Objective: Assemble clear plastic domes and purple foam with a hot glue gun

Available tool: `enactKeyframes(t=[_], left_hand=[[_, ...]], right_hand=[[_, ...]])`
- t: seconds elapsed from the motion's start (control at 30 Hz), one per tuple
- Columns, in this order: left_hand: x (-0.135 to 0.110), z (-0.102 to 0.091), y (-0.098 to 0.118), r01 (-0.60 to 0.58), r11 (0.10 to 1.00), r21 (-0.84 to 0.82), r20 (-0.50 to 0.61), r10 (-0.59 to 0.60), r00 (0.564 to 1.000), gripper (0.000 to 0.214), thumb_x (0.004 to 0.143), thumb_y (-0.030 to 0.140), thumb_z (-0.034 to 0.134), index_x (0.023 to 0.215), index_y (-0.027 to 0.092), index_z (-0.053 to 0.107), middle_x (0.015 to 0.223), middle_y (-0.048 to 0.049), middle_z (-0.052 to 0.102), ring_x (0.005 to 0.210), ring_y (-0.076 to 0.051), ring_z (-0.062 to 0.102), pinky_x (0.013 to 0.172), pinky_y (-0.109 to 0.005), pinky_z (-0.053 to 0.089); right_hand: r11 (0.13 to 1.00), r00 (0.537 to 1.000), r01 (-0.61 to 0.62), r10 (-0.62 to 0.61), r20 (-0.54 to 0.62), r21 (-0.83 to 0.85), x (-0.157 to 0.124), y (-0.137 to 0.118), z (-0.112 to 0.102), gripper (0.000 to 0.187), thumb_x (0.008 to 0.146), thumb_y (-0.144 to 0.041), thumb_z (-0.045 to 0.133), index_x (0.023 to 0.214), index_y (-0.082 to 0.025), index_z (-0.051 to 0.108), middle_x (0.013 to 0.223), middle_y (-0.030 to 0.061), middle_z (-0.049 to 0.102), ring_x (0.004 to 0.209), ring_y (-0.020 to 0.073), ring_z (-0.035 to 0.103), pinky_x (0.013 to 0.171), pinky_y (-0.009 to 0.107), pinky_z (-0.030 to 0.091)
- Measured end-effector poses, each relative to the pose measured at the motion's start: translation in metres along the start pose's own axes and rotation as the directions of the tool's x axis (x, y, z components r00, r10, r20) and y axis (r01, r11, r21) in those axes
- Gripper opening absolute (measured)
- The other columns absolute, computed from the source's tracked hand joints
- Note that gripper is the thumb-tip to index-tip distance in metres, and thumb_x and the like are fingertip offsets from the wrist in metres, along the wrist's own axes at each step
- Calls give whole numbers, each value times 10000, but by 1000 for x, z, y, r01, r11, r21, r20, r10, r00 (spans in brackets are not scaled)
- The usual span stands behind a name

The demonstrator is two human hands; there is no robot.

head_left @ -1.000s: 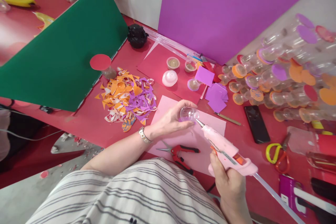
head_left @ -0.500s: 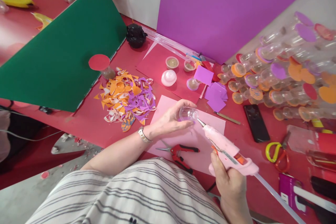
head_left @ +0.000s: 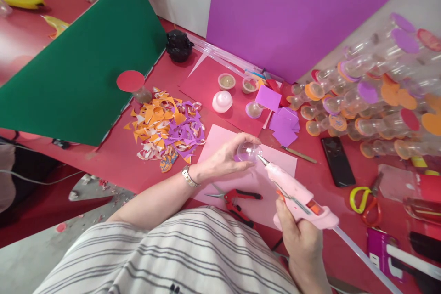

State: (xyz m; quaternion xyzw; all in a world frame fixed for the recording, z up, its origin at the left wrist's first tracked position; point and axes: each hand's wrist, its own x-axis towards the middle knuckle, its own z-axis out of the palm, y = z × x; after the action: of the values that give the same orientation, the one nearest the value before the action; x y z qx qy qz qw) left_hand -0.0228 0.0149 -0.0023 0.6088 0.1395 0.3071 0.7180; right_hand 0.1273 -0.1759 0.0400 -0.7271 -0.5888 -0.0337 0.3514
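My left hand (head_left: 225, 156) is closed around a small clear plastic cup (head_left: 248, 151), held over a pale pink sheet (head_left: 241, 183). My right hand (head_left: 298, 239) grips a pink glue gun (head_left: 298, 195). Its metal nozzle touches the rim of the cup. A clear glue stick pokes out of the gun's back end toward the lower right.
Red-handled snips (head_left: 234, 196) lie on the pink sheet near my body. Orange and purple paper scraps (head_left: 168, 126) are piled left. Purple squares (head_left: 284, 126), small cups (head_left: 226, 81), a black phone (head_left: 337, 161), yellow scissors (head_left: 363, 200) and stacked capped cups (head_left: 375, 101) lie right. Green (head_left: 82, 64) and purple (head_left: 292, 14) boards stand behind.
Almost nothing differs. The glue gun's nozzle stays at the cup, and both hands shift only slightly.
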Motion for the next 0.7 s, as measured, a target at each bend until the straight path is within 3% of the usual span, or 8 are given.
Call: enactKeyframes(t=[0.13, 0.3, 0.5, 0.7], left_hand=[[-1, -1, -1, -53, 998, 25, 33, 53, 998, 426, 863, 299, 718, 1249, 220, 556, 1280, -111, 587, 1192, -232, 588, 1057, -384, 471], [-1, 0, 0, -18, 999, -31, 27, 19, 999, 442, 849, 308, 734, 1246, 226, 559, 1264, -105, 595, 1178, -235, 596, 1050, -396, 482], [-1, 1, 5, 72, 991, -109, -27, -75, 997, 482, 811, 352, 780, 1218, 210, 565, 1200, -99, 614, 1097, -229, 617, 1007, -399, 498], [1, -1, 8, 56, 988, -145, -50, -64, 997, 486, 810, 382, 795, 1200, 210, 562, 1177, -96, 615, 1066, -220, 622, 986, -394, 490]], right_hand=[[996, 997, -80, 80, -11, 35, 2, 0, 1, 520, 947, -539, 604, 541, -218, 664, 416, 21, 582, 338, 149, 520, 360, 269, 420], [990, 988, -141, 141, -58, 2, -1, 7, 2, 576, 900, -626, 617, 475, -237, 628, 355, 3, 507, 313, 146, 478, 369, 278, 425], [996, 996, -87, 88, -34, 20, -7, 10, 2, 515, 914, -538, 648, 508, -222, 642, 387, 9, 539, 332, 144, 499, 379, 269, 446], [1000, 1000, -8, 8, 6, -20, -10, 9, 2, 418, 950, -420, 632, 599, -194, 656, 443, 7, 559, 354, 125, 478, 382, 252, 445]])
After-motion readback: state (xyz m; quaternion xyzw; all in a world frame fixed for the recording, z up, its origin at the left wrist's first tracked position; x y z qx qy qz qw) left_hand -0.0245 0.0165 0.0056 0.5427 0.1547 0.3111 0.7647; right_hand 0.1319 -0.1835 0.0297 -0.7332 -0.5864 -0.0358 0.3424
